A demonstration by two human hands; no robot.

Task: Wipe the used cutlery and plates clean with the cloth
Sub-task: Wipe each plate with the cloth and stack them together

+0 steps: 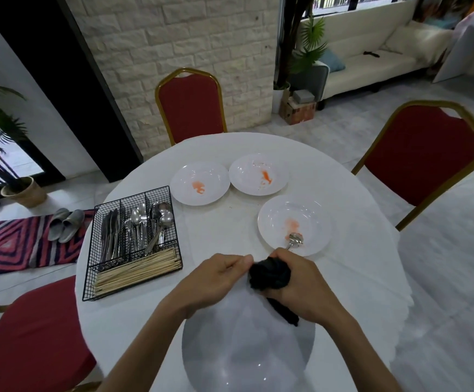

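Black cloth (269, 274) — bunched round spoon (295, 238)

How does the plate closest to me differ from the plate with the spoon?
The closest plate looks clean; the plate with the spoon has an orange smear. The closest plate holds nothing; a spoon reaches over the other. The closest plate sits at the near edge of the table; the other lies farther off, to the right. Both are white and round.
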